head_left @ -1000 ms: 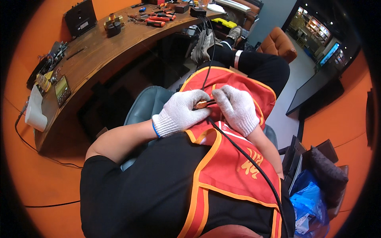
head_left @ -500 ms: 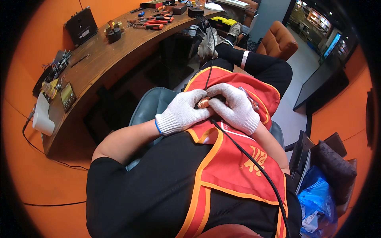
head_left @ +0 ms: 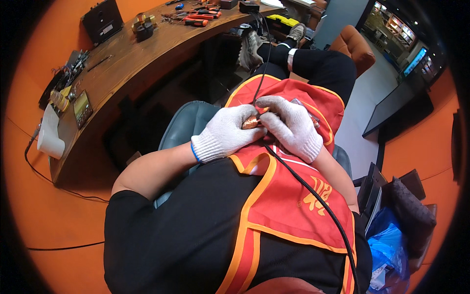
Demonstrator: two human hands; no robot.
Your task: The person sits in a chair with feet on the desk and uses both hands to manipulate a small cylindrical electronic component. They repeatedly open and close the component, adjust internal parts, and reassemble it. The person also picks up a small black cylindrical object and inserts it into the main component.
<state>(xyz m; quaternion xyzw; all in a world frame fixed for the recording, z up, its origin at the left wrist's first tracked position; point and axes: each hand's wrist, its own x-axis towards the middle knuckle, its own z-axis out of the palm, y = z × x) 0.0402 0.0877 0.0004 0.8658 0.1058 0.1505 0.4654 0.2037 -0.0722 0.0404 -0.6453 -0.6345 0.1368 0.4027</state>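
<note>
Both my hands wear white knitted gloves and meet over my lap, in front of the red apron. My left hand is closed around a small bundle of shiny copper wire. Close against its right side, my right hand has its thumb and fingers curled together in a pinch; what lies between them is too small to make out. A thin black cable runs up from the hands towards the table. A thicker black cable passes from under them down across the apron.
A curved wooden table at the left bears red-handled pliers, a tape roll and a small meter-like device. A brown chair stands ahead. At the right lie a blue plastic bag and a dark cushion.
My right hand's fingers have shifted slightly and lifted a little off the copper wire, so more shows between the hands. My left hand keeps its grip. The whole view has tilted slightly.
</note>
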